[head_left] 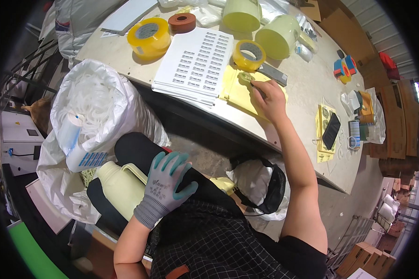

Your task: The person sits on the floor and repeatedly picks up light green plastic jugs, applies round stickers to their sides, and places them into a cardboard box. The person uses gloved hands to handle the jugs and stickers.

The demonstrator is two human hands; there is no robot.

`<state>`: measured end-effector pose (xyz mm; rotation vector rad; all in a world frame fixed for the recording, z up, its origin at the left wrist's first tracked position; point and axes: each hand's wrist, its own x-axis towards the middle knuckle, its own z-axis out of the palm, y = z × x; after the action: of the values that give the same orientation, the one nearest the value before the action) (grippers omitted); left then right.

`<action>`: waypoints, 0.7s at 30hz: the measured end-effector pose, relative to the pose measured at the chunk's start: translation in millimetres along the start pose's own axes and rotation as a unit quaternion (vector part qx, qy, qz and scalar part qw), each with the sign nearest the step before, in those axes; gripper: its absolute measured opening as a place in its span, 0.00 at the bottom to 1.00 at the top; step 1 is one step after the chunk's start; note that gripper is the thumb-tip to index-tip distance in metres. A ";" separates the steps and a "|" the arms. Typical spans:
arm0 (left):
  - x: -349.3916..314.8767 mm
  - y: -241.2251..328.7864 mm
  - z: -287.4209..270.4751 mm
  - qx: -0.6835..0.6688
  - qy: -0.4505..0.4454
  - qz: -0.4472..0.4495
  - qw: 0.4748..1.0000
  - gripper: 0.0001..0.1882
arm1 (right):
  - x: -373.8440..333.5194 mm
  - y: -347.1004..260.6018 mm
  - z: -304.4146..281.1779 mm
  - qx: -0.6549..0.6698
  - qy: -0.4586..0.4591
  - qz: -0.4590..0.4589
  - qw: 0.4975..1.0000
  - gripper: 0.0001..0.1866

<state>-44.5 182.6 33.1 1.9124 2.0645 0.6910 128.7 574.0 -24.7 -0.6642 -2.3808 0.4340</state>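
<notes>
Apparently picking at a round sticker [246,77] on the yellow sheets [231,87], lying on the tabletop [307,102] just in front of a tape roll [239,59]. Probably calling next for catching the sticker's edge, lifting it without creasing, then perhaps carrying it to the jug [118,190], lying tilted across the lap. Holding the bare right hand [270,98] out over the sheets, arm extended and slightly bent at the elbow, fingers curling, index tip resting at or just beside the sticker; cannot tell whether pinching it. Spreading the fingers of the gloved left hand [167,183], back upward, over the lap beside the jug's handle, not visibly gripping anything, with the left forearm angling up from the lower edge.
</notes>
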 end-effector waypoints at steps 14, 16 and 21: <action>125.0 8.0 44.5 0.037 0.016 0.080 0.996 0.39 | 1.3 4.6 15.9 0.224 -0.012 0.187 0.957 0.14; 170.7 2.5 77.2 0.103 0.015 0.099 0.990 0.42 | 3.6 4.6 16.8 0.269 0.008 0.209 0.940 0.14; 219.0 -10.4 116.2 0.148 0.002 0.083 0.985 0.43 | 8.4 -26.0 -26.1 0.318 0.051 0.157 0.934 0.16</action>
<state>-22.1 418.2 -41.4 2.2655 2.1269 0.4398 130.6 561.0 10.8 -0.7267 -1.8669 1.2092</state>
